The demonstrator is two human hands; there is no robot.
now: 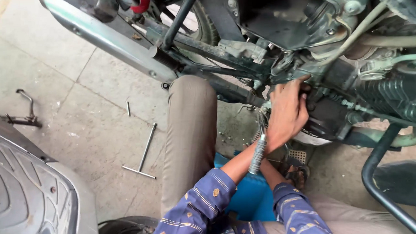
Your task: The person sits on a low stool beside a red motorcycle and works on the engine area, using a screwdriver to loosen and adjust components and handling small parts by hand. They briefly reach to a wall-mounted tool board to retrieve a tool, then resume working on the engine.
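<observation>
Left hand [286,114] half curled against the dark motorcycle engine casing [328,115], hold unclear; right hand hidden beneath. Knurled grey metal tool handle [257,153] just near of the wrist. Seemingly working a fastener; calls for steady leverage.

A tool with a grey ridged handle [257,154] stands almost upright — its tip against the dirty black motorbike engine [327,113].
</observation>
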